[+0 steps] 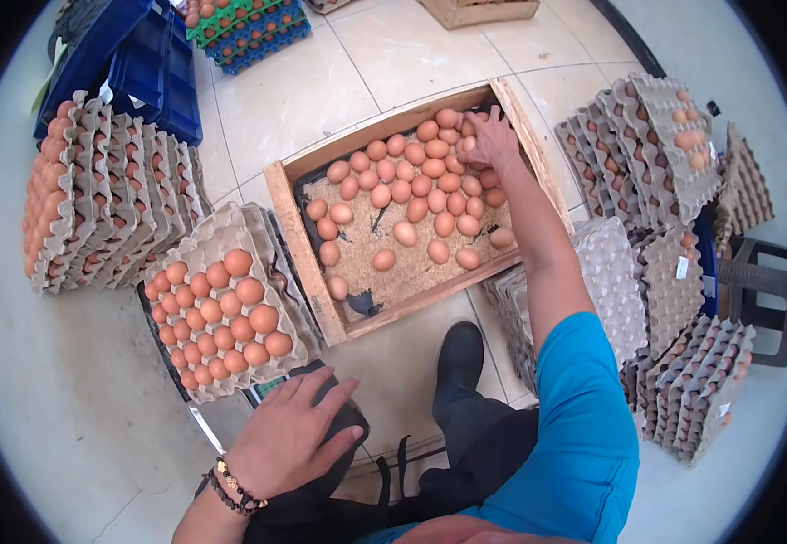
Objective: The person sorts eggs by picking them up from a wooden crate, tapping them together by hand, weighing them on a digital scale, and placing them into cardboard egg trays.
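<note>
My right hand reaches into the far right corner of a wooden box, its fingers bent around an egg among the others. Brown eggs lie loose in the box on a bed of husk-like litter, bunched most thickly toward the far right. My left hand rests over my knee with the fingers spread and holds nothing. Just beyond it, a grey pulp egg tray carries rows of brown eggs and sits on top of other trays.
Tall stacks of filled egg trays stand at the left and right. Upside-down or bare trays are piled by my right arm. Blue crates and green and blue plastic trays stand farther back. My boot is near the box.
</note>
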Demonstrator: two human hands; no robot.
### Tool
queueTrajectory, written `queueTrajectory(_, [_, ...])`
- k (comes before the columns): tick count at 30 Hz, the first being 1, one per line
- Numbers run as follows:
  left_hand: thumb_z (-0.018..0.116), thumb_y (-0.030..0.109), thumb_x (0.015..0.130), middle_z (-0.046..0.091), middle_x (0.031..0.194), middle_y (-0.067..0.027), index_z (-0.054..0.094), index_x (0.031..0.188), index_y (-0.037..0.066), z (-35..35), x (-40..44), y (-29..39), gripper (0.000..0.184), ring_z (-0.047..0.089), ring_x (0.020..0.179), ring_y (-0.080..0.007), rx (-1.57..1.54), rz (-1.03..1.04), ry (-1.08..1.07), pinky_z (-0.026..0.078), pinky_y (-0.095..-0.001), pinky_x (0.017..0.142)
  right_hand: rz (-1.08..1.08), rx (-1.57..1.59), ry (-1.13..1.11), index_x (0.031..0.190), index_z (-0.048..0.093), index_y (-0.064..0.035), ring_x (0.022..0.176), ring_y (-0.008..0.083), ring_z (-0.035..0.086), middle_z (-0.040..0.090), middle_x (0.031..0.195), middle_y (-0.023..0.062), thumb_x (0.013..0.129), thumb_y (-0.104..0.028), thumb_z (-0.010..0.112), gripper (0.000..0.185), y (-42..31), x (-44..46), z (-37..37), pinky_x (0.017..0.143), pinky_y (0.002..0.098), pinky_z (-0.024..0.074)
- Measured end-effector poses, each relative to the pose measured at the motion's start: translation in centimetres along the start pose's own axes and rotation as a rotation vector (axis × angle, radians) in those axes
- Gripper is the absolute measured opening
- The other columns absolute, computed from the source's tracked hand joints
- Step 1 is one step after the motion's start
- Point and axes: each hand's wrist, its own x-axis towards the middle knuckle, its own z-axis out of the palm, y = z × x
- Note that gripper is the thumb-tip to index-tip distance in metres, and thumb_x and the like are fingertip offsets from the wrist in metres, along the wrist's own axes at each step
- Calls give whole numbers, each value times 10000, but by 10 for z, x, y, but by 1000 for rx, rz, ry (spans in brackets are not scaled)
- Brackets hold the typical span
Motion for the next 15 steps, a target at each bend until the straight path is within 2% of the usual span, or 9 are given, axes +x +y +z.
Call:
queueTrajectory(2, [629, 334, 927, 518, 1320, -219, 498, 1358, 77, -1, 2, 2, 519, 565, 1132, -400, 18, 8, 8, 479, -445, 953, 6, -63, -61, 1367, 415, -283, 1196, 439, 483, 427, 1265, 185, 574, -453, 835, 914, 0, 1, -7, 948, 491, 511])
queueTrajectory(5, [625, 331, 930, 522, 1311, -218, 500, 1354, 76, -2, 4, 4, 510, 566, 1128, -397, 27, 7, -2, 479, -442, 952, -16, -44, -111, 1385, 393, -289, 1214, 437, 479, 422, 1275, 185, 553, -427, 866, 967, 4, 7, 0, 944, 480, 520])
queueTrajectory(11, [620, 332, 934, 522, 1312, -216, 501, 1353, 76, 0, 10, 6, 505, 566, 1123, -401, 51, 31, 13, 481, -444, 947, -104, 48, -65, 1396, 366, -312, 1199, 421, 471, 404, 1292, 167, 589, -356, 853, 944, 10, 2, 5, 917, 471, 537])
queueTrajectory(15, [619, 334, 934, 519, 1317, -219, 500, 1353, 76, 1, 13, 9, 506, 565, 1125, -404, 60, 40, 0, 481, -445, 947, 36, 65, -51, 1384, 379, -329, 1192, 429, 455, 394, 1299, 163, 630, -273, 815, 873, -11, -6, 3, 898, 464, 542])
